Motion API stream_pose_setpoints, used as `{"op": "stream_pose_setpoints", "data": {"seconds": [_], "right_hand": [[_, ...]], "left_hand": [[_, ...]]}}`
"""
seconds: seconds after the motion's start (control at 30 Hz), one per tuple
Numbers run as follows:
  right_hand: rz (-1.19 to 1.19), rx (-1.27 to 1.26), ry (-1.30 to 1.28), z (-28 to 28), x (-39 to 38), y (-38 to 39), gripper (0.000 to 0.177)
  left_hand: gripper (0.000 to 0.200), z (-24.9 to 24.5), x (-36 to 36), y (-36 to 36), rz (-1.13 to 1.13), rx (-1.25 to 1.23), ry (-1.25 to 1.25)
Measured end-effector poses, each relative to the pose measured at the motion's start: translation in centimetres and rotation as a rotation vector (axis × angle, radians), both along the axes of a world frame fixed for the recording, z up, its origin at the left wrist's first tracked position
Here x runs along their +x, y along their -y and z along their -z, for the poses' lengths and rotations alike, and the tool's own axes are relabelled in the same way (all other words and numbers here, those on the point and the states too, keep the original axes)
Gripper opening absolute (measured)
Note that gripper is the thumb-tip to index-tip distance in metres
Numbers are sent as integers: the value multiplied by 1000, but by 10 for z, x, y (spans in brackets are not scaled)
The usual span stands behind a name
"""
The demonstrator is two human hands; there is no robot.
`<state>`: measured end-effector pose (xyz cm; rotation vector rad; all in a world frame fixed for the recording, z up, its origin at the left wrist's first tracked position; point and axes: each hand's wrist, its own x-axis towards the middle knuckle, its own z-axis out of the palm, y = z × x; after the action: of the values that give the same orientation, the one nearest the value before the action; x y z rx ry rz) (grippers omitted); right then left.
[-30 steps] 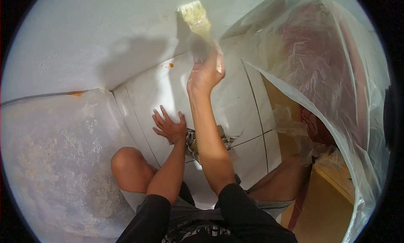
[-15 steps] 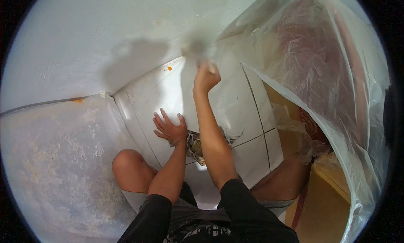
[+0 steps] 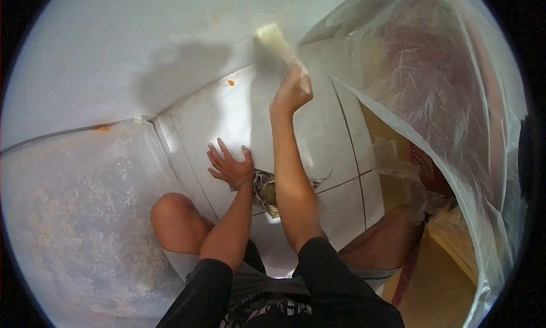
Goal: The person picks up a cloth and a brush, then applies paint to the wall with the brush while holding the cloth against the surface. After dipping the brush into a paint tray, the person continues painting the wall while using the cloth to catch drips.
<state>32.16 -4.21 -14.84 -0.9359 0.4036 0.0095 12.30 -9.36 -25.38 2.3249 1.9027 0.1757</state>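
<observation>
In my right hand point(image 3: 293, 92) is a pale, wide paintbrush point(image 3: 274, 39), its handle wrapped by closed fingers. The brush head is smeared by motion and overlaps the lower part of the white wall point(image 3: 187, 21). My left hand point(image 3: 232, 166) rests palm down on the white tile floor point(image 3: 310, 123), fingers spread and holding nothing. Just beside its wrist lies a crumpled, dirty cloth point(image 3: 265, 191), partly hidden behind my right forearm.
Clear plastic sheeting point(image 3: 443, 83) drapes over things on the right, with a brown cardboard box point(image 3: 441, 277) below it. A stained, pale grey surface point(image 3: 85, 214) spreads out at left. A small orange spot point(image 3: 231, 83) marks the floor near the wall.
My right hand has moved slightly up and right, and the brush shows more clearly against the wall. The left hand stays planted on the floor.
</observation>
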Motion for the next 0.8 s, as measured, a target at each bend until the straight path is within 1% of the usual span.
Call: {"op": "stream_pose_setpoints", "data": {"seconds": [0.03, 0.1, 0.13, 0.2, 0.23, 0.3, 0.33, 0.4, 0.47, 0.5, 0.57, 0.6, 0.67, 0.7, 0.8], "right_hand": [[2, 0, -2, 23, -2, 0, 22], [-6, -87, -69, 65, -6, 2, 23], [0, -86, -74, 76, -8, 4, 23], [-37, -311, -102, 86, -7, 5, 24], [-38, -310, -101, 90, -4, 4, 24], [-24, -448, -37, 82, -1, 2, 23], [-30, -452, -38, 78, 0, 3, 23], [-52, -472, -29, 11, 8, 0, 23], [-19, -221, -19, -34, 15, 0, 23], [-22, -221, -22, -52, 18, 2, 23], [-5, 97, 189, -77, 20, 8, 21], [-7, 95, 186, -81, 21, 10, 21], [-16, 182, 274, -85, 22, 10, 20], [-18, 182, 274, -76, 22, 8, 20], [6, -2, 96, -20, 11, 0, 20]], "left_hand": [[73, -1, 0, 0, 2, 0, -2], [73, -3, 0, 0, 3, -27, -9], [73, -2, -1, 0, 8, -26, -13], [73, -2, 1, 0, -3, -22, -23], [73, -3, 1, -1, -5, -22, -23], [73, -4, 1, -1, -5, -34, -19], [73, -3, 0, 0, -11, -38, -21], [74, -1, -1, -1, -3, -18, 4], [74, -3, 0, -1, -1, -23, -1], [74, -3, 0, -1, 4, -28, -6], [74, -2, 0, -2, 3, -23, -1], [74, -2, -1, -1, 6, -18, 7], [74, -1, -1, -2, 5, -18, 5], [74, -1, -1, -2, 6, -19, 3], [74, 0, 0, -2, 0, -12, -1]]}}
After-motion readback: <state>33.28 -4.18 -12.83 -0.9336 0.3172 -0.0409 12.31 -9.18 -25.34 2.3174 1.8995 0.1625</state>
